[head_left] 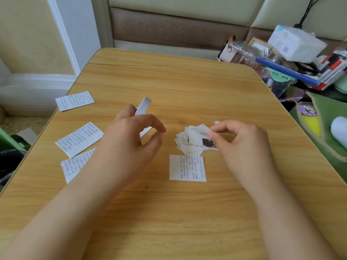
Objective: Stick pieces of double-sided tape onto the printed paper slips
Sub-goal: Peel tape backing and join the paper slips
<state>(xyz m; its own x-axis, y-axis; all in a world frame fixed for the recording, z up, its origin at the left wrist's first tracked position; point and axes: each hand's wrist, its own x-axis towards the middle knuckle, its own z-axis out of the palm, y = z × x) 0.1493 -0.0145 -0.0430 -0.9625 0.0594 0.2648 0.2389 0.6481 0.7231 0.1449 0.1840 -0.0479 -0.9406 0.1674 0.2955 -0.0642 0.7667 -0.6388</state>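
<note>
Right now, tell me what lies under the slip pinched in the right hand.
Under the slip held by the right hand sits a fanned pile of printed slips on the table. Only their edges show; anything beneath the pile is hidden.

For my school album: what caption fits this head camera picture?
Left hand holds a white strip, right hand picks a slip from a pile on the table.

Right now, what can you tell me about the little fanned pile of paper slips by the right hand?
The fanned pile of slips is thin white paper with small printed columns of text. The slips overlap, spread like a fan, lying on the wooden table. The top slip is mostly blank with a dark picture at one corner, and the right hand has it in a fingertip grip.
</note>
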